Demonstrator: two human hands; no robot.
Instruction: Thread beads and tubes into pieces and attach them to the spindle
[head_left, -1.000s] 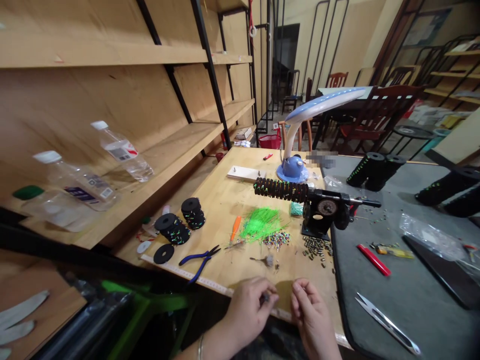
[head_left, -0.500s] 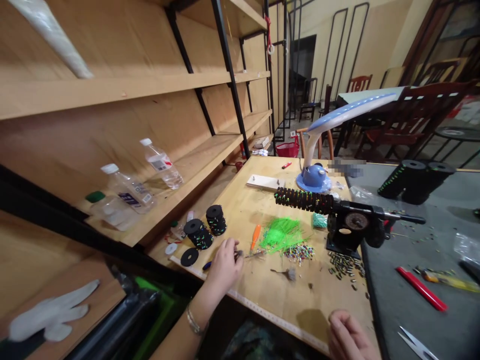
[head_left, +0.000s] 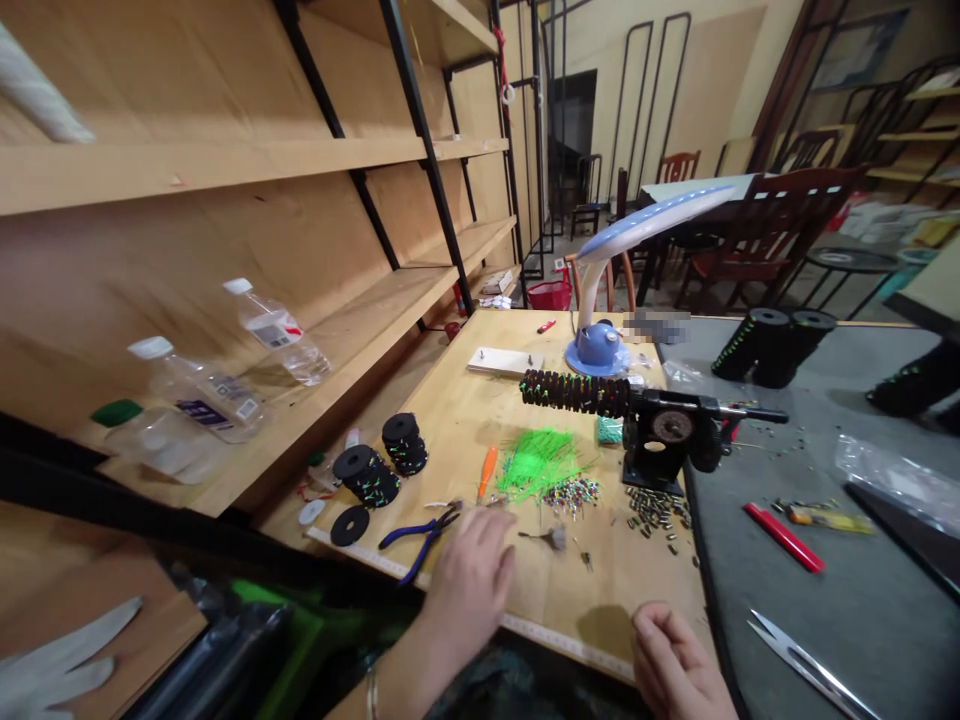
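Note:
My left hand (head_left: 469, 575) rests on the wooden table (head_left: 465, 410), its fingers stretched forward and apart, tips close to blue-handled pliers (head_left: 420, 530). It holds nothing that I can see. A small feathery tuft (head_left: 551, 538) lies just right of those fingers. My right hand (head_left: 675, 660) sits at the table's near edge with its fingers curled into a loose fist; what is inside is hidden. Past the hands lie an orange-handled tool (head_left: 487, 470), a pile of green strands (head_left: 536, 460) and coloured beads (head_left: 570, 492).
A black clamp device (head_left: 667, 440) holds a beaded rod (head_left: 574, 390) beside a blue lamp (head_left: 596, 350). Black disc stacks (head_left: 382, 460) lie left, with a ruler (head_left: 360, 555) along the near edge. A red lighter (head_left: 784, 537) and snips (head_left: 810, 665) lie on the grey mat (head_left: 825, 600). Water bottles (head_left: 225, 370) lie on the shelf.
My hands parted from in front of me. The left reached out to the pliers area and has now drawn back a little to the right; the right stayed at the near edge.

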